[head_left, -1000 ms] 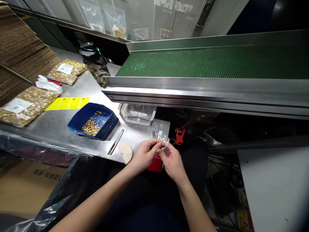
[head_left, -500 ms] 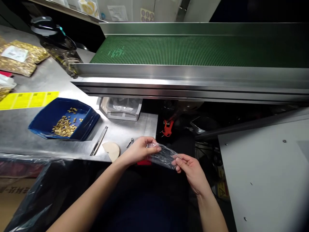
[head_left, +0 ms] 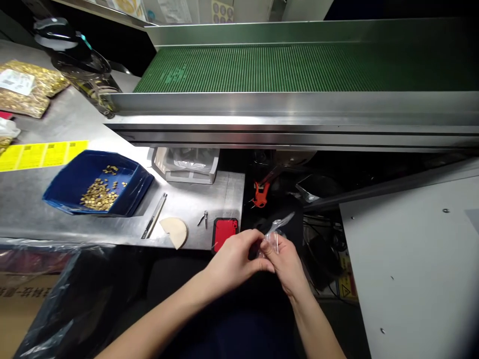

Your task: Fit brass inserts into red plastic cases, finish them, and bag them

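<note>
My left hand [head_left: 235,260] and my right hand [head_left: 286,262] meet in front of me, just off the steel table's [head_left: 41,219] right corner. Both pinch a small clear plastic bag [head_left: 275,233], whose loose end sticks up and to the right. What the bag holds cannot be made out. A red-faced device [head_left: 223,232] lies on the table edge just left of my left hand. Small metal tweezers [head_left: 203,218] lie beside it.
A blue tray [head_left: 71,184] with several small gold parts sits at left. A metal blade [head_left: 153,222] and a tan half-disc [head_left: 175,231] lie near the table edge. A green conveyor belt [head_left: 292,67] runs across the back. A white panel [head_left: 415,259] stands at right.
My hands came together from a stretched-out hold, bunching the bag between them, and shifted right. The red device, hidden before, now shows on the table.
</note>
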The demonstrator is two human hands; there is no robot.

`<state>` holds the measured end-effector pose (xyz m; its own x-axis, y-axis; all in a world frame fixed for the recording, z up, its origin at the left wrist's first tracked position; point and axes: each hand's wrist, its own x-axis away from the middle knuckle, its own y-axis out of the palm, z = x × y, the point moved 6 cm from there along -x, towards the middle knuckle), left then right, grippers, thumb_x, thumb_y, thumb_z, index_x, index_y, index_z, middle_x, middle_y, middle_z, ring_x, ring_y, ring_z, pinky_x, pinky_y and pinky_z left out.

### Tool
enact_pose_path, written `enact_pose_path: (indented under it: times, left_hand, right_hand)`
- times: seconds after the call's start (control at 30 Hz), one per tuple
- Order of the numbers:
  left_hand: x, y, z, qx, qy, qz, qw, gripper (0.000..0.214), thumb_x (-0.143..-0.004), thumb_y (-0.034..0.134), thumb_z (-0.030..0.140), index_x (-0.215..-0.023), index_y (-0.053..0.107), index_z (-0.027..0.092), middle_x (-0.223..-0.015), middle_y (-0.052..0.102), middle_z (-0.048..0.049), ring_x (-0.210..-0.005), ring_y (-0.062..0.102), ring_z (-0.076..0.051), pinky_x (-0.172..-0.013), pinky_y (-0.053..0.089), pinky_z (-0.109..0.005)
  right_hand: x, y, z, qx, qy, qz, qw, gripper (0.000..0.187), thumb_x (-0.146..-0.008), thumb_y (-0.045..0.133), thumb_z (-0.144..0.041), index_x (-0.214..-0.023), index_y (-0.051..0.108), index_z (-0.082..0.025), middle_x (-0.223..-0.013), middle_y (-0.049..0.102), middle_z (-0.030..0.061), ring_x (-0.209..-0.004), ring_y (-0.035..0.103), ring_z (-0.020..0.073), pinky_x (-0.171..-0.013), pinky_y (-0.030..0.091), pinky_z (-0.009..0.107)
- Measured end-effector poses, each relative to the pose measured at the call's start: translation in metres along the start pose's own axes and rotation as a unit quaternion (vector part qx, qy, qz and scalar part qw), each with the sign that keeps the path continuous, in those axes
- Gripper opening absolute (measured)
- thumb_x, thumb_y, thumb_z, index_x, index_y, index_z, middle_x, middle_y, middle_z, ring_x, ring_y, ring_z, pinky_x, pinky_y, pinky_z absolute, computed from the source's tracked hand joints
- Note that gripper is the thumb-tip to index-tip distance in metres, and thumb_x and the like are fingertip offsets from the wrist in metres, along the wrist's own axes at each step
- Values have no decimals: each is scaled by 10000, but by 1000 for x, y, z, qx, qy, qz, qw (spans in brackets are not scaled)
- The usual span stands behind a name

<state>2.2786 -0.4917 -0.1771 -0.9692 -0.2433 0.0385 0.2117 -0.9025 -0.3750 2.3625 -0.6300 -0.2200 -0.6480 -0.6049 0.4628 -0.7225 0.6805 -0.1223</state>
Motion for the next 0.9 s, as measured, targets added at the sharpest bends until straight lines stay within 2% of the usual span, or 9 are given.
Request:
enact_pose_path:
  times: [0.1, 0.23, 0.4, 0.5, 0.57, 0.63, 0.7, 0.8, 0.9]
  left_hand:
    - [1, -4, -9, -72, -30, 10, 997, 222, -870, 691, 124, -761, 515, 205, -758, 565, 32, -677, 539, -142, -606, 386, -255]
    - [7, -28, -23, -193, -59, 119, 972, 174, -862, 557, 64, -814, 484, 215, -863, 537, -12, -758, 508, -186, -640, 353, -294]
    - [29, -18, -22, -154, -2, 100, 983, 214, -828, 483, 16, -834, 456, 228, -777, 504, 26, -634, 459, -149, -568, 326, -265]
    - [62, -34, -27, -132, -41, 175, 975, 212, -890, 458, 31, -800, 435, 223, -762, 467, 27, -656, 460, -140, -611, 348, -254]
    - [89, -36, -33, -92, -65, 145, 983, 202, -918, 463, 59, -796, 442, 218, -777, 476, 25, -673, 473, -132, -627, 358, -242]
    - [117, -28, -44, -56, -101, 63, 991, 197, -953, 440, 97, -797, 444, 217, -778, 487, 26, -670, 474, -128, -624, 358, -236]
    - [148, -23, -60, -35, -170, 23, 984, 176, -981, 447, 161, -815, 454, 219, -766, 488, 31, -671, 464, -133, -626, 357, -237]
    - [190, -29, -87, 10, -283, 50, 958, 218, -983, 532, 304, -798, 458, 216, -732, 444, 39, -683, 428, -146, -631, 351, -245]
    - [218, -31, -103, 94, -344, 74, 931, 368, -933, 637, 472, -756, 448, 210, -719, 393, 43, -686, 397, -148, -624, 345, -246]
  right_hand:
    - [1, -5, -5, 181, -18, 53, 982, 492, -874, 670, -609, -644, 479, -218, -564, 505, -29, -529, 426, 125, -526, 271, 246]
    - [14, -6, -28, 423, -95, 170, 885, 428, -936, 595, -429, -635, 380, -212, -600, 458, -34, -541, 339, 118, -556, 186, 273]
    - [32, 30, -14, 363, -52, -85, 927, 380, -930, 576, -325, -634, 365, -215, -553, 419, -58, -511, 390, 108, -520, 255, 231]
    - [40, 35, -9, 465, -90, -35, 880, 159, -839, 603, -178, -737, 494, -232, -688, 576, -21, -621, 526, 161, -569, 299, 256]
    - [44, 52, -11, 488, -153, -8, 860, 107, -823, 624, -154, -860, 570, -239, -854, 659, 24, -763, 600, 203, -652, 353, 279]
    - [43, 79, -11, 455, -178, -28, 872, 95, -900, 630, -246, -823, 575, -234, -806, 657, 15, -730, 597, 184, -668, 356, 283]
    - [37, 105, -12, 410, -165, -70, 894, 313, -959, 614, -352, -694, 515, -219, -638, 574, -27, -600, 533, 138, -625, 324, 274]
    - [34, 126, -12, 307, -134, -208, 919, 244, -854, 771, -364, -783, 588, -221, -761, 630, -37, -708, 588, 132, -669, 371, 242]
    - [34, 111, 2, 145, -41, -283, 947, 377, -784, 846, -434, -1034, 644, -236, -1003, 685, -1, -908, 641, 162, -780, 461, 238]
